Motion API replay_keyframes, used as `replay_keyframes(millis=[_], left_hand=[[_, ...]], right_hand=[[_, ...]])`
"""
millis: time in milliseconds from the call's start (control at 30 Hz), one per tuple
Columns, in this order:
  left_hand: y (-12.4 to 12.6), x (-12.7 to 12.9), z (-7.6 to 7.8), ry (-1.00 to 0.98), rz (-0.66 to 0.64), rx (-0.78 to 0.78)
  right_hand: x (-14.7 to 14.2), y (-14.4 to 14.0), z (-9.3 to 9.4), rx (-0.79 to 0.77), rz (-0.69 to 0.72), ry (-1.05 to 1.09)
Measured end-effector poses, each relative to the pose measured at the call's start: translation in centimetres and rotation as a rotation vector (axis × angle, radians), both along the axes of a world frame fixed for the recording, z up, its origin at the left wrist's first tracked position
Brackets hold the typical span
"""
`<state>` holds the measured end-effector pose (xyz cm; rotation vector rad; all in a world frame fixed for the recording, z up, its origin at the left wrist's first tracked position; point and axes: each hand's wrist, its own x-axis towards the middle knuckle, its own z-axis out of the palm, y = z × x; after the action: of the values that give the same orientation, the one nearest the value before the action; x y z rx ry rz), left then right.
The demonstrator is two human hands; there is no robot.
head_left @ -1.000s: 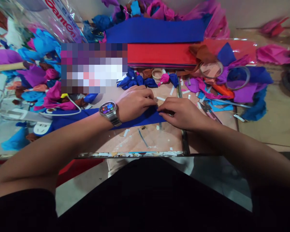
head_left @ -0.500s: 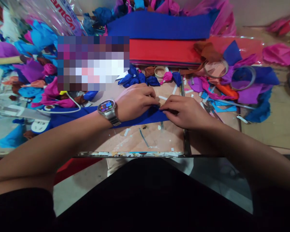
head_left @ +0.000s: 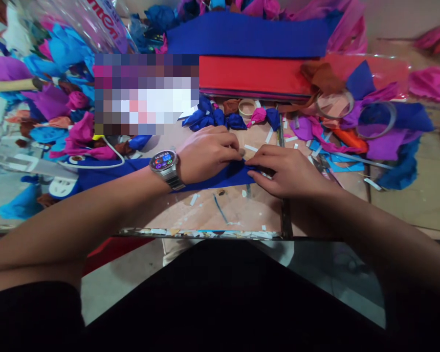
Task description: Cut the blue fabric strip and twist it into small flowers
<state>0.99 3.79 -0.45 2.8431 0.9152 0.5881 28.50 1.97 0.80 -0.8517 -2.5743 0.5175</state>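
Blue strip (head_left: 220,181) runs lengthwise leftward from right hand (head_left: 282,170), which pinches its end; left hand (head_left: 209,150) overlies it, grip unclear.

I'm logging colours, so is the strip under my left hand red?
No, the strip under your left hand is blue; the red material lies farther back.

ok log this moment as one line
left hand: on blue strip | right hand: fingertips at strip's right end | blue strip: lying on table | beyond hands: red sheet
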Motion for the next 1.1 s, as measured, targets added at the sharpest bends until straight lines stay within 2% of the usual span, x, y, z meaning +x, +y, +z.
replay_keyframes(millis=[367,533,867,1100], left_hand=[[-0.2,0.1,0.3,0.050,0.004,-0.016],[-0.3,-0.1,0.5,0.087,-0.001,-0.031],[-0.4,-0.9,2.1,0.224,0.102,-0.059],[-0.6,-1.2,1.8,0.186,0.096,-0.036]], right_hand=[[0.0,-0.1,0.1,-0.019,-0.005,0.014],[0.2,0.0,-0.1,0.037,-0.014,-0.007],[0.3,0.4,0.2,0.021,0.071,-0.016],[0.5,0.5,0.3,0.025,0.072,-0.045]])
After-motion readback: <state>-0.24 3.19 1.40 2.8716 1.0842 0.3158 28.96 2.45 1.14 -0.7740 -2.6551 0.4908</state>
